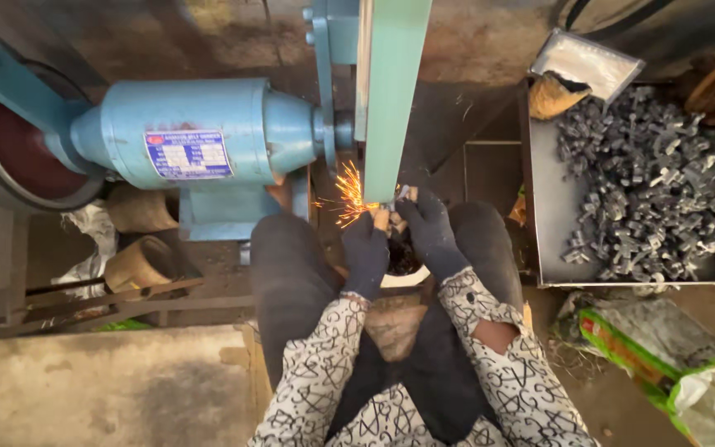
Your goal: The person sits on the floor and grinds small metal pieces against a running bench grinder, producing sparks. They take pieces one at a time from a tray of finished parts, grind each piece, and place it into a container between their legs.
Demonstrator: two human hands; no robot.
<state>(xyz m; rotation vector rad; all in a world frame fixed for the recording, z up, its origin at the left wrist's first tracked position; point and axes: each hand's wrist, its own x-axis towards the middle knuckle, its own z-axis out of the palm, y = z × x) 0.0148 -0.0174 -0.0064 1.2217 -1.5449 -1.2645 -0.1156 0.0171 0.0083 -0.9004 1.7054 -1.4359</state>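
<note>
**Small metal piece held to the grinding belt, sparks flying**

Seated close to the blue belt grinder [208, 145], knees either side of a white bowl [405, 277] of dark bits. Left hand [367, 252], in a dark glove, closed together with the right hand [429, 232] around a small metal piece [402, 194], pressed against the lower end of the green belt [391, 91]. Piece mostly hidden by gloved fingers; only a bright tip visible. Orange sparks [345, 197] spraying left from the contact point. To the right, well apart, a metal tray [549, 207] heaped with grey metal parts [647, 190]. Lower right, a green and white sack [664, 364] on the floor. Lower left, a worn flat slab [109, 385].
</note>
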